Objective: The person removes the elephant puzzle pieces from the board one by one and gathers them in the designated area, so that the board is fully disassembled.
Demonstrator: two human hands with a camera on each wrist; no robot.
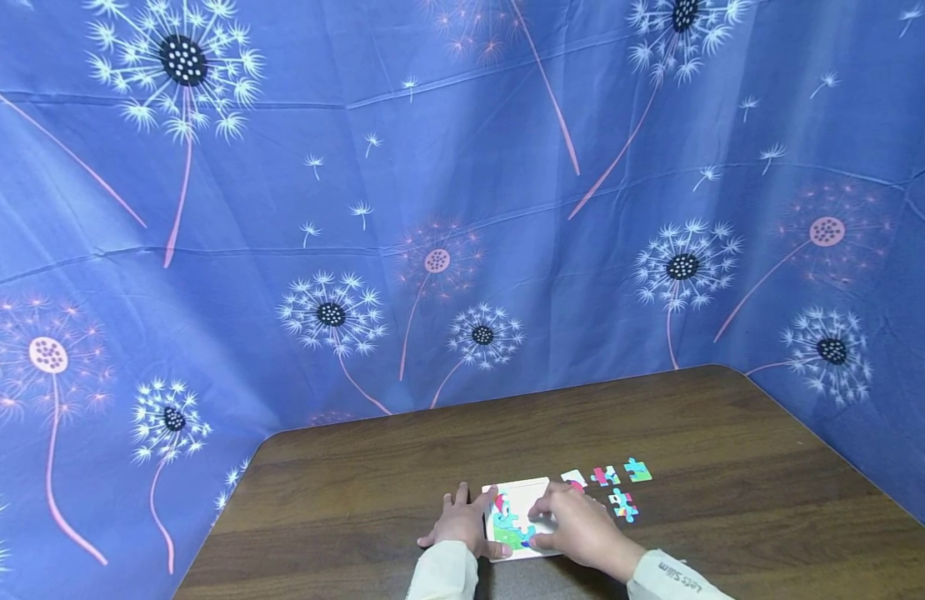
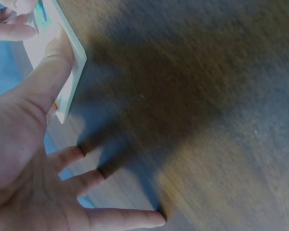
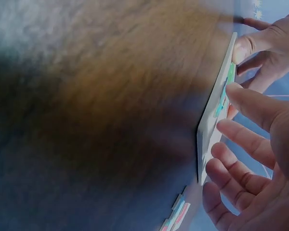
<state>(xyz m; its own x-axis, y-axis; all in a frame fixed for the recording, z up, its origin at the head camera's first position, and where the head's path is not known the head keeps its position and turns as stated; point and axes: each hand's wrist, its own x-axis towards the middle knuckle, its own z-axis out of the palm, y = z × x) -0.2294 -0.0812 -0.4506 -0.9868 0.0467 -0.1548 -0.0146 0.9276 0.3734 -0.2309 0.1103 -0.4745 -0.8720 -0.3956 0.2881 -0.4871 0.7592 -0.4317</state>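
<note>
A white-framed puzzle board [image 1: 524, 489] lies on the table, its left part filled with a green, blue and red picture. My left hand [image 1: 459, 523] rests at its left side; in the left wrist view that hand's thumb [image 2: 58, 55] lies on the board's edge [image 2: 80, 72], the other fingers spread on the wood. Over the board's right part, my right hand [image 1: 582, 529] touches a blue piece [image 1: 527, 532] with its thumb, the index finger a little farther up. The right wrist view shows the right hand's fingers [image 3: 253, 159] loosely bent and apart; its palm covers part of the board.
Loose puzzle pieces lie right of the board: a white and red one [image 1: 574, 478], a red and blue one [image 1: 605, 476], a blue and green one [image 1: 637, 470] and a multicoloured one [image 1: 623, 505]. A blue dandelion-print cloth [image 1: 507, 250] hangs behind the brown table [image 1: 342, 500].
</note>
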